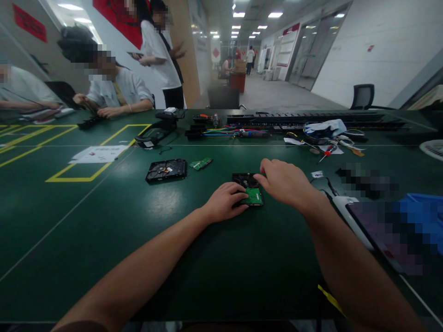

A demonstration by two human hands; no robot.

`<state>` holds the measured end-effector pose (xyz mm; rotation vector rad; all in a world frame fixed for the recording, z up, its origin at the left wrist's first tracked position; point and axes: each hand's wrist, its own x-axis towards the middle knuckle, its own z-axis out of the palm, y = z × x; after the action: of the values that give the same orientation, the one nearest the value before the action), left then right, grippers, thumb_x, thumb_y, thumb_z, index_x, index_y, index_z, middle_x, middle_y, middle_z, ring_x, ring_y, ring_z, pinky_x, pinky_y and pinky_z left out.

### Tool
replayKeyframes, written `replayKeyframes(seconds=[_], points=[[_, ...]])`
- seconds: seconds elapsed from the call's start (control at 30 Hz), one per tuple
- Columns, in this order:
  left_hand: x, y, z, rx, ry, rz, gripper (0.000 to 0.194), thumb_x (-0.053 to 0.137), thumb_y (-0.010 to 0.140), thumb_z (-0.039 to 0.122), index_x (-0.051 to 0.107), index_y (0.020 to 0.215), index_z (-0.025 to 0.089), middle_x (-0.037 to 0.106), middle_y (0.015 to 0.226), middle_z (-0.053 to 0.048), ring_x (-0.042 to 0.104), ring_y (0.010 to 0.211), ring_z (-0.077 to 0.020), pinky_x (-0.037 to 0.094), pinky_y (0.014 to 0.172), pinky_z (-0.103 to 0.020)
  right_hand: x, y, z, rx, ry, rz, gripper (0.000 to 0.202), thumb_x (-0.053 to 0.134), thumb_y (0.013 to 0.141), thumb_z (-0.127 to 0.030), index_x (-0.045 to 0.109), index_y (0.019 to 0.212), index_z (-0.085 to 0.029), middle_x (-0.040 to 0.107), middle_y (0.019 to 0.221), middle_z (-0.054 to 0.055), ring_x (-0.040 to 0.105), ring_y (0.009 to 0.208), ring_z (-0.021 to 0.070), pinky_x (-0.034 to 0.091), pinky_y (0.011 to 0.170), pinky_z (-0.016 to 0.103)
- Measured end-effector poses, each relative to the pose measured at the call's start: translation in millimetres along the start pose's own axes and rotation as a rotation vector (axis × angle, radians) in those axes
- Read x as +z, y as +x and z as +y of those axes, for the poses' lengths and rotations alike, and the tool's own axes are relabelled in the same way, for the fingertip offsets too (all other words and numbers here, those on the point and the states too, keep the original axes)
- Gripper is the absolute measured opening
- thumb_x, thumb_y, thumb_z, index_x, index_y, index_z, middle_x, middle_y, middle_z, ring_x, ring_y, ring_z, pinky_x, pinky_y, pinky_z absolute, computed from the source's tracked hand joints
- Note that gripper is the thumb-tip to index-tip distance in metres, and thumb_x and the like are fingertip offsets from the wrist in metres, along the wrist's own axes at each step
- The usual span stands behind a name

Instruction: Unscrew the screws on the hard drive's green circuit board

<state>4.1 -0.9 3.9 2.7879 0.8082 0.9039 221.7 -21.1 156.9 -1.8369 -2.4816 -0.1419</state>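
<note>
A black hard drive point(244, 177) with a green circuit board point(255, 197) on its near part lies on the table in front of me. My left hand point(226, 201) grips its left side, with fingertips over the board's edge and the thumb at the near side. Above the drive's far right corner is my right hand point(282, 182), its fingers curled towards the thumb; what they hold, if anything, cannot be made out. To the left lie another black drive point(166, 170) and a loose green circuit board point(201, 163).
Behind the drives are a power drill point(207, 120), coloured wires point(224, 133) and long black rails point(294, 119). A red screwdriver point(327, 153) lies at right, near a tablet-like device point(375, 235) and a blue bin point(424, 216). A person point(116, 87) sits across the table at left.
</note>
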Motion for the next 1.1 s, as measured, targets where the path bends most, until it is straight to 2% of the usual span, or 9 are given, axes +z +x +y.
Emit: replayKeyframes(seconds=[0.1,0.2,0.33,0.43,0.53,0.6,0.8,0.97,1.1], points=[[-0.4,0.0,0.7,0.001,0.003,0.001,0.031,0.067,0.100,0.043,0.074,0.122,0.023,0.069,0.130,-0.011,0.066,0.122,-0.0286,0.053,0.108,-0.050,0.9,1.7,3.0,0.018,0.009,-0.010,0.021,0.062,0.101,-0.039,0.067,0.107,-0.019,0.076,0.102,0.014,0.072,0.088,0.0320,0.044,0.068,0.038],[-0.6,-0.1,1.0,0.000,0.003,0.004,0.030,0.067,0.100,0.042,0.074,0.122,0.023,0.070,0.129,-0.011,0.065,0.123,-0.0286,0.053,0.109,-0.050,0.9,3.3,3.9,-0.042,0.063,0.033,0.017,0.071,0.095,-0.028,0.067,0.109,-0.020,0.076,0.111,0.011,0.072,0.094,0.0304,0.046,0.072,0.038],[-0.6,-0.1,0.9,0.002,0.000,0.009,0.031,0.068,0.100,0.042,0.074,0.123,0.021,0.070,0.129,-0.012,0.065,0.124,-0.0291,0.052,0.110,-0.050,1.3,3.7,2.0,-0.132,0.125,0.053,0.019,0.069,0.090,-0.014,0.067,0.107,-0.020,0.074,0.111,0.008,0.070,0.097,0.0265,0.047,0.079,0.036],[-0.2,-0.3,0.8,0.002,0.003,0.006,0.030,0.067,0.101,0.041,0.074,0.122,0.022,0.070,0.130,-0.012,0.065,0.124,-0.0288,0.052,0.109,-0.049,2.2,2.5,0.6,-0.134,0.093,0.056,0.017,0.067,0.093,-0.020,0.067,0.110,-0.019,0.073,0.114,0.012,0.069,0.098,0.0271,0.047,0.079,0.036],[0.0,-0.3,0.8,0.004,0.003,0.010,0.030,0.068,0.100,0.041,0.074,0.122,0.022,0.070,0.129,-0.012,0.066,0.123,-0.0288,0.053,0.109,-0.049,3.3,1.5,0.8,-0.062,0.026,0.053,0.022,0.060,0.101,-0.034,0.068,0.113,-0.017,0.072,0.113,0.015,0.070,0.091,0.0290,0.047,0.072,0.037],[-0.5,-0.2,1.2,-0.002,0.003,0.007,0.030,0.068,0.100,0.041,0.074,0.123,0.022,0.070,0.129,-0.012,0.066,0.123,-0.0291,0.053,0.109,-0.050,4.4,2.0,2.2,-0.020,0.010,0.036,0.023,0.058,0.103,-0.037,0.068,0.111,-0.018,0.072,0.109,0.015,0.071,0.088,0.0296,0.046,0.069,0.038],[-1.6,0.4,2.1,0.004,0.004,0.010,0.030,0.069,0.099,0.041,0.074,0.122,0.023,0.070,0.129,-0.012,0.066,0.122,-0.0290,0.054,0.107,-0.050,8.5,8.4,6.4,-0.037,0.109,0.083,0.016,0.069,0.095,-0.027,0.068,0.109,-0.019,0.072,0.110,0.011,0.069,0.094,0.0279,0.047,0.076,0.038],[-0.8,0.3,2.6,0.004,0.000,0.017,0.029,0.069,0.099,0.040,0.075,0.122,0.022,0.070,0.128,-0.012,0.066,0.122,-0.0286,0.053,0.108,-0.050,11.0,10.5,5.2,-0.144,0.188,0.105,0.012,0.064,0.093,-0.017,0.066,0.106,-0.019,0.069,0.112,0.010,0.066,0.095,0.0240,0.047,0.081,0.036],[0.0,-0.1,1.9,0.011,0.007,0.019,0.030,0.068,0.100,0.041,0.074,0.122,0.021,0.070,0.128,-0.012,0.066,0.121,-0.0286,0.053,0.108,-0.049,10.3,8.6,0.4,-0.168,0.175,0.111,0.012,0.059,0.096,-0.019,0.065,0.107,-0.018,0.068,0.114,0.012,0.066,0.097,0.0242,0.047,0.080,0.035]])
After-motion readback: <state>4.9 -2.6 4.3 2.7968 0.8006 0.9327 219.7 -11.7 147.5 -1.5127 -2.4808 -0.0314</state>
